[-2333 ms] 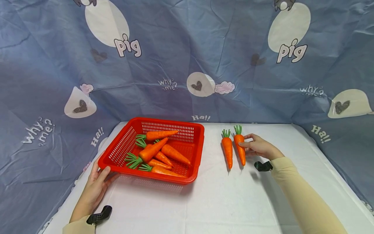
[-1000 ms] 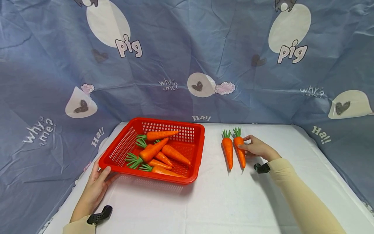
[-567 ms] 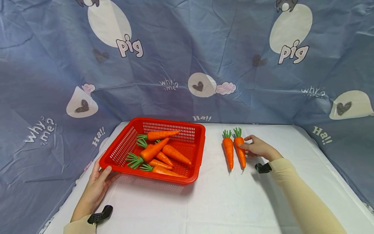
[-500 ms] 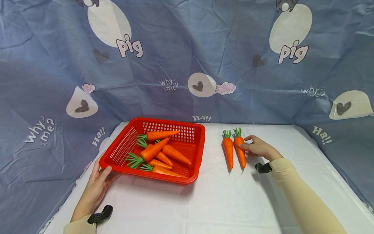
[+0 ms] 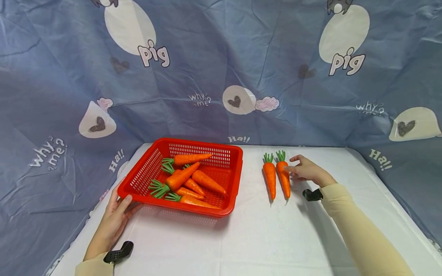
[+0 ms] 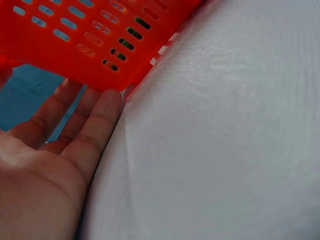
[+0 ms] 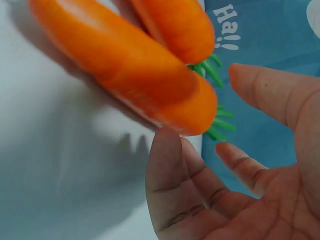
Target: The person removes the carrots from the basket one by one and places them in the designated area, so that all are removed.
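The left hand [image 5: 112,220] holds the near left corner of a red plastic basket [image 5: 221,211], thumb on the rim and fingers at the wall below, as the left wrist view also shows. Several orange carrots [image 5: 179,178] with green tops lie jumbled inside. Right of it, two carrots lie side by side on the white cloth, tops pointing away: a left carrot [image 5: 269,176] and a right carrot [image 5: 283,177]. Beside the right carrot is the right hand [image 5: 309,172]; in the right wrist view its thumb and fingers are spread, a fingertip [image 7: 167,137] right at the carrot's side.
White cloth [image 5: 255,245] covers the table. A blue printed curtain [image 5: 207,69] rises behind the table and along its sides. Each wrist wears a small black device, one on the left wrist [image 5: 119,252] and one on the right wrist [image 5: 312,194].
The right hand set the right carrot down beside the left carrot, then let go; its thumb and fingers have spread and lifted off slightly. The left hand and basket stay put.
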### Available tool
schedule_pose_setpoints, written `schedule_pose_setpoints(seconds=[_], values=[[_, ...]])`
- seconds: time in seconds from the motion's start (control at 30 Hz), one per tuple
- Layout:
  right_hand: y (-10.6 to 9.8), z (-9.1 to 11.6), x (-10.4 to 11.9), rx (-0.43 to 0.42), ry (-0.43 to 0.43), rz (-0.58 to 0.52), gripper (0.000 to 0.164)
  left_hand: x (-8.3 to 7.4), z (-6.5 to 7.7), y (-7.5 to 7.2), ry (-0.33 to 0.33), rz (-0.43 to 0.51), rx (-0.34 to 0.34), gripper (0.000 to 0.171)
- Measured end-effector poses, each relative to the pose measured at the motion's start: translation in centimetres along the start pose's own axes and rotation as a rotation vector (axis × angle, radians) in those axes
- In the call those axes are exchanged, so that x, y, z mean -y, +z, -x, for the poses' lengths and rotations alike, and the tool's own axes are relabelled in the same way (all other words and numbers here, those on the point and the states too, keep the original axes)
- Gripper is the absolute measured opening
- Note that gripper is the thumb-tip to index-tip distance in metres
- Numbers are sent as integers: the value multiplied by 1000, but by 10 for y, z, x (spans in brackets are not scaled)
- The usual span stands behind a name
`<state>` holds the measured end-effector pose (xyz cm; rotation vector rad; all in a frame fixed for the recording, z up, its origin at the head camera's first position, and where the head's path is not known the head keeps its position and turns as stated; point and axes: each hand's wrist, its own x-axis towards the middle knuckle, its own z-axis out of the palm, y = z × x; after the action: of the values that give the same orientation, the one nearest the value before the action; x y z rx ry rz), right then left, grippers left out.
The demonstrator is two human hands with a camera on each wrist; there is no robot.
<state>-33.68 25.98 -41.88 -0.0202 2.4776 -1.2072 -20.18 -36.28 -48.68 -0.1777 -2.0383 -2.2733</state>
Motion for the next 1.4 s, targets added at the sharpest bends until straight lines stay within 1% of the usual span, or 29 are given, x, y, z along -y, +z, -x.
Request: schedule_pose_setpoints(seconds=[0.13,0.3,0.43,0.63,0.87,1.1,1.27,1.4], values=[[-2,2,8,-7,-19,30,72,0,-1,-1,2,-5,1,62],[-2,3,20,-9,-26,32,74,0,-2,-1,6,-9,2,62],[0,5,33,-12,-41,35,74,-1,-2,-1,0,-8,3,62],[5,6,56,-12,-84,57,69,-1,-4,-1,-12,-15,4,64],[17,3,79,0,-114,52,65,0,-4,-1,-8,-16,1,62],[32,-3,101,26,-176,48,61,0,-1,-1,2,-8,2,62],[42,-4,114,36,-191,37,59,1,-1,-2,0,2,10,62],[53,-7,124,64,-209,45,58,2,0,-3,10,7,18,62]])
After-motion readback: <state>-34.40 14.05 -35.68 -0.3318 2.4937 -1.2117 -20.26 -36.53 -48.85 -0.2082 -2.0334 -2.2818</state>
